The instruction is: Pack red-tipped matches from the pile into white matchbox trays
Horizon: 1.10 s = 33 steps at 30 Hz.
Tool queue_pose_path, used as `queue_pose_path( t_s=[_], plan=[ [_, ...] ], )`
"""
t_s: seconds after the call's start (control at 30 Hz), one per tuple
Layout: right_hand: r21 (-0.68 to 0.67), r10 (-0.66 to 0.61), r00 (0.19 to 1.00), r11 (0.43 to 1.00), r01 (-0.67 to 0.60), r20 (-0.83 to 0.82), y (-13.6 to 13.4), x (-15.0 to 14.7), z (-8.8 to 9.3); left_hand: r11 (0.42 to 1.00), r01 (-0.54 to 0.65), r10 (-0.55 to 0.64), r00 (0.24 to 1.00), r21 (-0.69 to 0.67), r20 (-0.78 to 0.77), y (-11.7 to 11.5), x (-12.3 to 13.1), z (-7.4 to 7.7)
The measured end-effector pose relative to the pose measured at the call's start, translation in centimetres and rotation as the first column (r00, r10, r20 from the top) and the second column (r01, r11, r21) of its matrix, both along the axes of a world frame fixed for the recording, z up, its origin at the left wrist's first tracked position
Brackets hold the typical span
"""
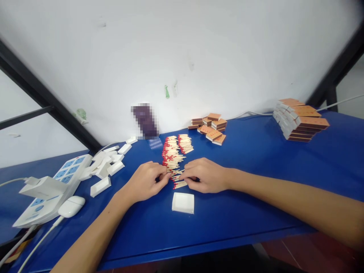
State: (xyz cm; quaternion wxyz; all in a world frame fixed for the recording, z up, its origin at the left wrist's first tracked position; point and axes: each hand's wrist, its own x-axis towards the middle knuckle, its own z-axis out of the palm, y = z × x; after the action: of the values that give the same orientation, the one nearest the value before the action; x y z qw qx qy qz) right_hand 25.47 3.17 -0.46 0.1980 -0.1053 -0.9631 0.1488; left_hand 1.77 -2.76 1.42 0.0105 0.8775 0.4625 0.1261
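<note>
Red-headed matches point(173, 151) lie in a long heap on the blue table, with a smaller bunch of matches point(185, 144) beside its far end. My left hand point(149, 180) is curled at the near left side of the heap, its thumb and fingertips pinched at the match heads. From the right, my right hand point(204, 175) pinches at the bare ends of the near matches, some of which lie crossed. Exactly how many matches each hand grips is hidden by the fingers. Just below the hands sits a small white matchbox tray point(183, 203).
White matchbox trays point(101, 186) lie scattered at left by a power strip point(57, 193) with a charger and a white earbud case point(71, 206). Orange matchbox sleeves point(214, 135) are piled at the back; stacked matchboxes point(303, 121) stand right. A blurred dark object point(146, 121) leans on the wall.
</note>
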Motion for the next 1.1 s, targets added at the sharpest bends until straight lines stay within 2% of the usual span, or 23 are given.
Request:
queue_pose_path(
  t_s=[0.13, 0.27, 0.37, 0.57, 1.1],
  plan=[
    [0.006, 0.019, 1.000, 1.000, -0.019, 0.011, -0.08, 0.13, 0.07, 1.000, -0.002, 0.002, 1.000, 0.008, -0.004, -0.05, 0.03, 0.08],
    [0.055, 0.061, 0.996, 0.997, -0.057, -0.067, -0.25, 0.21, -0.28, 1.000, 0.000, 0.000, 1.000, 0.009, 0.001, -0.13, 0.01, 0.11],
    [0.071, 0.036, 0.994, 0.997, -0.029, -0.099, -0.27, 0.11, -0.54, 1.000, -0.002, 0.002, 1.000, 0.001, 0.008, -0.13, -0.08, 0.05],
    [0.050, -0.080, 0.996, 0.995, 0.081, -0.031, -0.21, -0.13, -0.27, 0.999, -0.033, 0.033, 0.999, 0.000, -0.011, 0.01, -0.17, -0.18],
    [0.007, -0.048, 0.999, 0.999, 0.048, 0.017, -0.20, -0.16, 0.06, 0.998, -0.034, 0.034, 0.999, -0.044, -0.008, 0.10, -0.23, -0.19]
  ],
)
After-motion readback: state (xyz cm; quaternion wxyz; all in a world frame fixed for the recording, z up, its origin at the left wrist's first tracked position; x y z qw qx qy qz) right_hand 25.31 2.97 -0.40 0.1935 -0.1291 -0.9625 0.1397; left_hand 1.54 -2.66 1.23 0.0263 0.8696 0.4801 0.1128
